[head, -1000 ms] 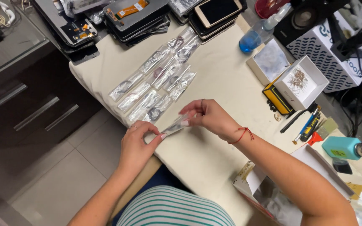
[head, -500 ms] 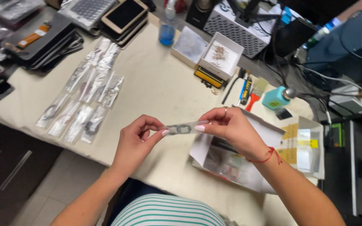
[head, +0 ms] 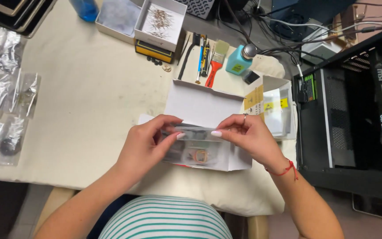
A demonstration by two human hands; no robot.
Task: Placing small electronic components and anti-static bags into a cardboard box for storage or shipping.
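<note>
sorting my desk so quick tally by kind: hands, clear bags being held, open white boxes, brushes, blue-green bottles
hands: 2, left and right
clear bag held between both hands: 1
open white boxes: 2, near and far
red-handled brush: 1
blue-green bottle: 1
total: 7

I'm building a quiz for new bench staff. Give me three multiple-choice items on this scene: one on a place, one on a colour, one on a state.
1. Where is the small clear bag?
A. over the open white box
B. on the floor
C. beside the blue bottle

2. What colour is the brush handle?
A. green
B. red-orange
C. black

3. How is the bag held?
A. left hand alone
B. lying free
C. between left hand and right hand

Answers: A, the box lies beneath it; B, handle is red-orange; C, fingertips pinch each end.
</note>
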